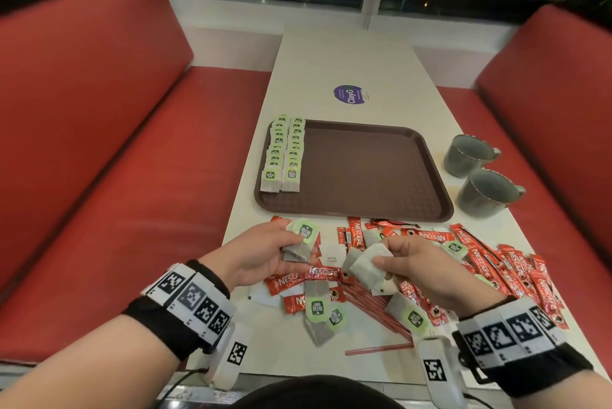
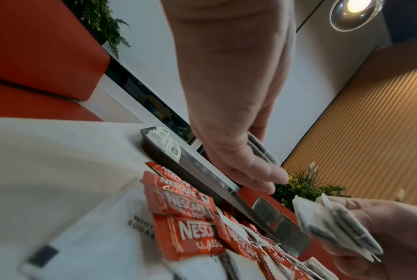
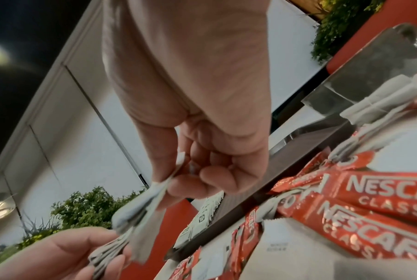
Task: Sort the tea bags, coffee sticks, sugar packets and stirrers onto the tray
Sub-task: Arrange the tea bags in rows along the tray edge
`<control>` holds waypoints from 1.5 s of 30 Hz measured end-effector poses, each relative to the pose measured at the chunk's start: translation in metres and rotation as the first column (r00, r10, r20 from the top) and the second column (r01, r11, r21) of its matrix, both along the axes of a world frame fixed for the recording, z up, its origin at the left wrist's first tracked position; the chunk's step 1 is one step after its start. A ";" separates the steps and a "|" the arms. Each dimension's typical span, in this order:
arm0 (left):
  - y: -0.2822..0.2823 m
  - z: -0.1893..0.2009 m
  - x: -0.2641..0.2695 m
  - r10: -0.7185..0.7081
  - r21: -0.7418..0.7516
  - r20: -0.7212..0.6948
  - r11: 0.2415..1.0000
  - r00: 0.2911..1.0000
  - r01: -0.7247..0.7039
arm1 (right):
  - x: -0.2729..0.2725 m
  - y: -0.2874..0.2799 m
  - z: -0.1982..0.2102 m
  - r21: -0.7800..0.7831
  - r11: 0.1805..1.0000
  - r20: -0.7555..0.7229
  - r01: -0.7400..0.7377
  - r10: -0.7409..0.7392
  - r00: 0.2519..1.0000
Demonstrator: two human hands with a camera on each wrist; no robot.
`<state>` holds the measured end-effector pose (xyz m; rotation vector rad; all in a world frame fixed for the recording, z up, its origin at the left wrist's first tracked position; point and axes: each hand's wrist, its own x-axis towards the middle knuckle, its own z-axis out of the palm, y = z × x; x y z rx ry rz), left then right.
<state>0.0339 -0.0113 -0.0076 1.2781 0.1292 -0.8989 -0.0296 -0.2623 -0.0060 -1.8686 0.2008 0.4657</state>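
Two hands busy | left hand (image 1: 261, 254) pinches tea bags (image 1: 299, 243) | right hand (image 1: 427, 271) grips more, likely gathering for tray (image 1: 430, 206) beyond

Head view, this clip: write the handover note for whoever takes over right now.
Left hand holds a small stack of tea bags. Right hand pinches more tea bags.
Done: two rows of tea bags along the left edge of the tray.
Left: coffee sticks, stirrers, a sugar packet and loose tea bags, mixed on the table near the tray.
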 end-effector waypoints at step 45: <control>0.022 -0.018 0.063 0.473 -0.228 -0.019 0.856 0.881 -0.464 | 0.132 0.115 0.004 0.209 0.969 0.087 0.134 -0.155 0.984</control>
